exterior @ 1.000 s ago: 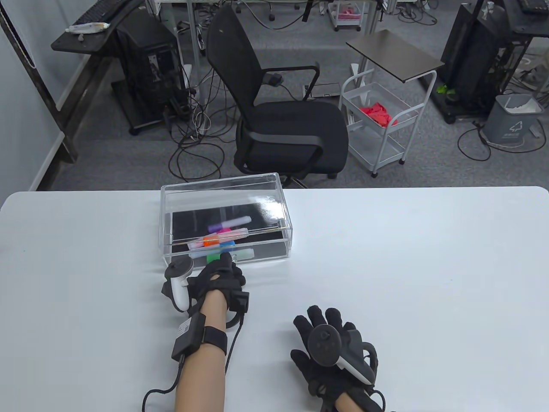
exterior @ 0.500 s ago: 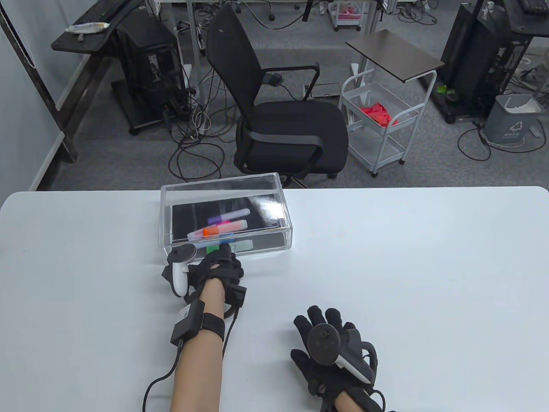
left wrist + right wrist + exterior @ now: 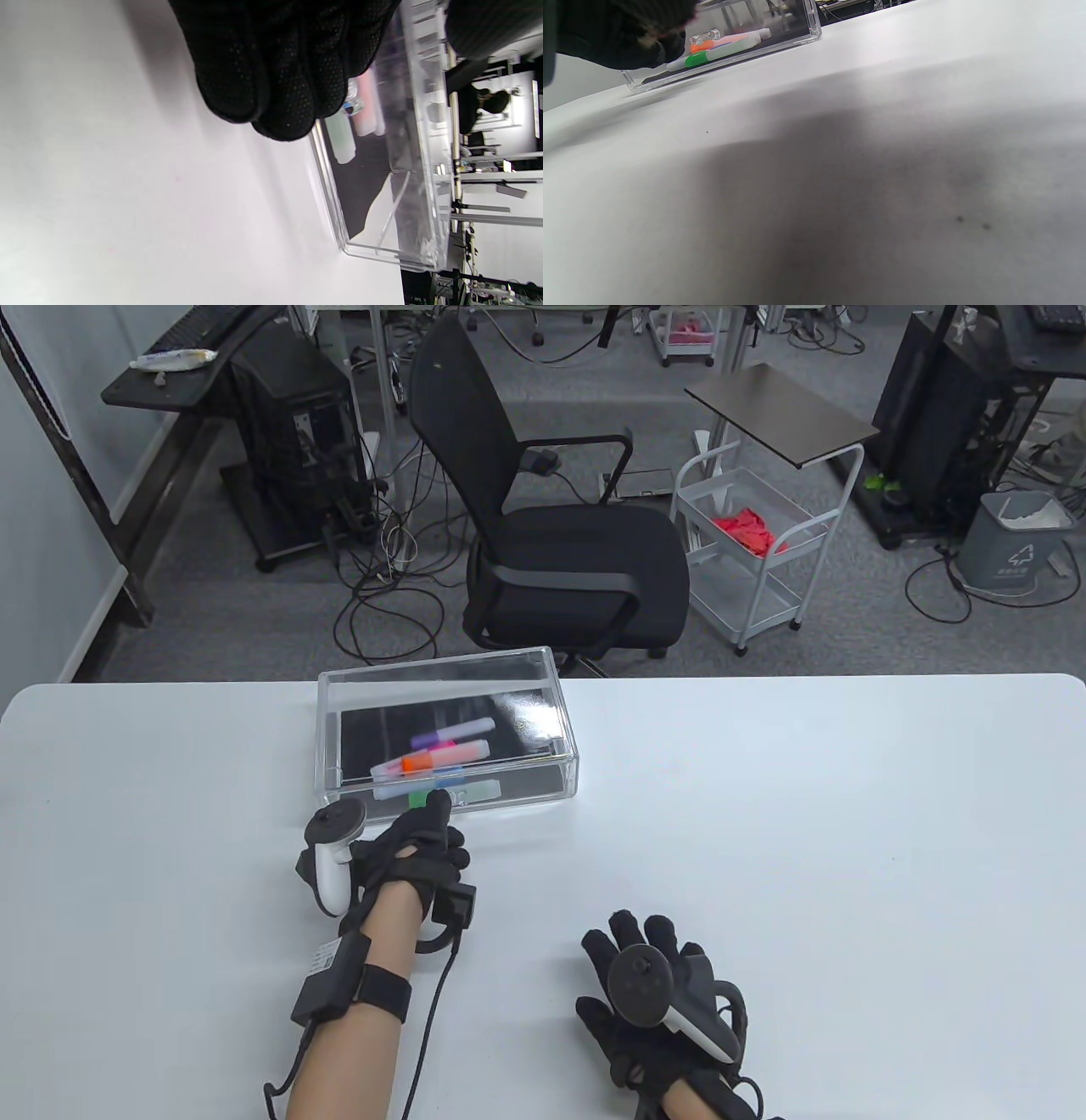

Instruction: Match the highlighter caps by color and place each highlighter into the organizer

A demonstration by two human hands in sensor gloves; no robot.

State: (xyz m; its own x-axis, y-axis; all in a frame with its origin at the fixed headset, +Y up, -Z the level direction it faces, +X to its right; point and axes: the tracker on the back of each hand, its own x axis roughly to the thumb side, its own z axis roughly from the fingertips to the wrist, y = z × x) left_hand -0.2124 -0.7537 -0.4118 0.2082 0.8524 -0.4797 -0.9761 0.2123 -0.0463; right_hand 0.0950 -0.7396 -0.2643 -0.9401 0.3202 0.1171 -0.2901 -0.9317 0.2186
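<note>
A clear acrylic organizer [image 3: 560, 704] stands at the table's far middle, its drawer pushed in. Several capped highlighters lie inside: purple [image 3: 454, 731], orange [image 3: 433, 759], blue [image 3: 448, 775] and green [image 3: 454, 795]. My left hand [image 3: 424, 836] is just in front of it, index finger stretched to the front wall, the other fingers curled and holding nothing. The left wrist view shows those fingers [image 3: 275, 84] beside the organizer [image 3: 420, 127], with the green highlighter [image 3: 341, 140] behind the wall. My right hand [image 3: 653, 984] lies flat on the table, apart from everything.
A black office chair [image 3: 568, 551] and a white wire cart [image 3: 755, 551] stand on the floor beyond the table's far edge. In the right wrist view the organizer [image 3: 814, 25] sits at the far left, with bare white tabletop [image 3: 882, 169] in front.
The drawer slid into the organizer under my left index finger. My left hand then drew back toward the lower left. The right hand stayed still.
</note>
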